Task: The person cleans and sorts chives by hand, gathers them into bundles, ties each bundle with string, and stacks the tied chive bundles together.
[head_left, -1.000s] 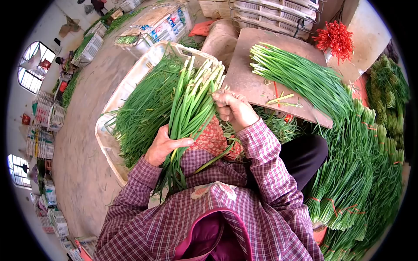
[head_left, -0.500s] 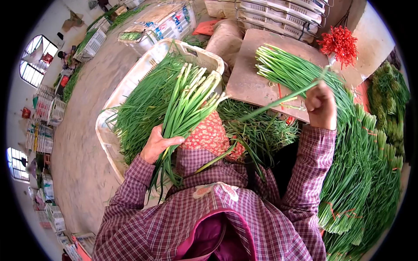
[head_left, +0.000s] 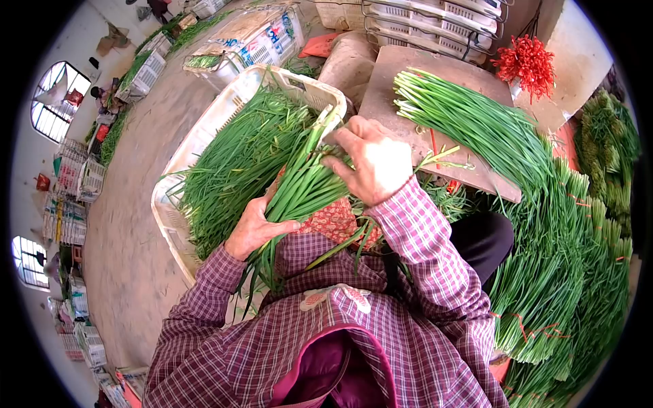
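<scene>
Hemming the right hand [head_left: 373, 160], its grip unclear to me, are board [head_left: 382, 87] and basket [head_left: 190, 146]; the left hand [head_left: 253, 230] clasps green stalks [head_left: 303, 194]; bare floor [head_left: 129, 217] stretches left.

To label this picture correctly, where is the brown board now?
Upper right of centre in the head view, the board lies beyond the right hand, under green stalks.
</scene>
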